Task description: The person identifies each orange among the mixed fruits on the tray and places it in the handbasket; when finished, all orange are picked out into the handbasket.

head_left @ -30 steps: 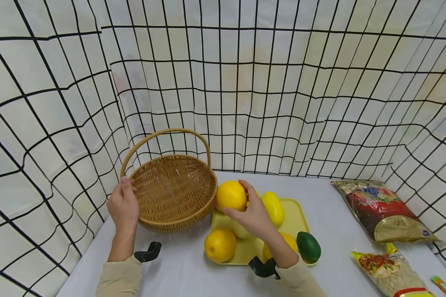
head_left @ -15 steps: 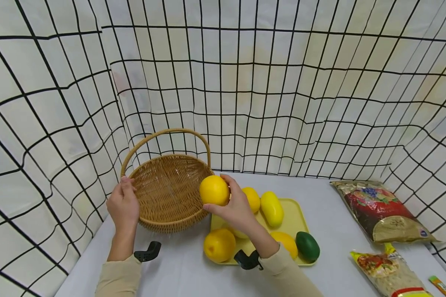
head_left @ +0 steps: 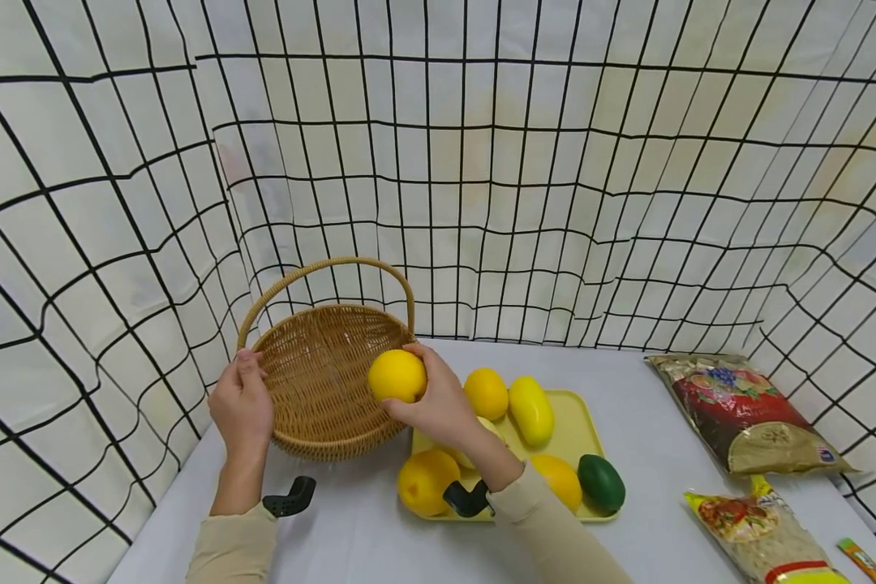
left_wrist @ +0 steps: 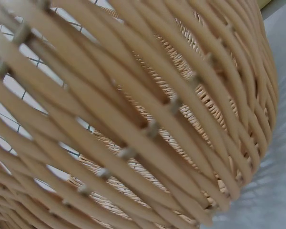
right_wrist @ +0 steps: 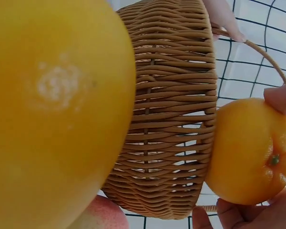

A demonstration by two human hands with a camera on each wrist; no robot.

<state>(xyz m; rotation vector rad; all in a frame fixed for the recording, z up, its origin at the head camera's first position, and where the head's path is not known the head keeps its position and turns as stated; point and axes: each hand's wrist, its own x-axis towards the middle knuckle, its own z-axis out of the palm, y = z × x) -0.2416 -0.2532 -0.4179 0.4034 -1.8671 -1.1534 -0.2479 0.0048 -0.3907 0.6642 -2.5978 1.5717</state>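
Note:
A brown wicker basket (head_left: 339, 448) with a tall arched handle stands at the left, tipped so its inside faces me. My left hand (head_left: 241, 405) grips its left rim at the foot of the handle. The left wrist view has only the basket's woven wall (left_wrist: 133, 114), with the hand itself out of sight. In my right hand (head_left: 438, 401) I hold an orange (head_left: 397, 376) between thumb and fingers, in front of the basket's right rim. The right wrist view shows this orange (right_wrist: 245, 150), its green stem mark visible, beside the basket rim.
On a yellow tray (head_left: 573, 426) lie another orange (head_left: 486, 393), a yellow mango-like fruit (head_left: 531, 412), a dark green avocado (head_left: 602, 483) and other yellow-orange fruit (head_left: 429, 483). A red-gold bag (head_left: 752, 414) and a clear food packet (head_left: 762, 531) lie right. Black netting surrounds the table.
My right hand has carried the orange leftward from above the tray to the basket's right rim. The left hand keeps its hold on the basket.

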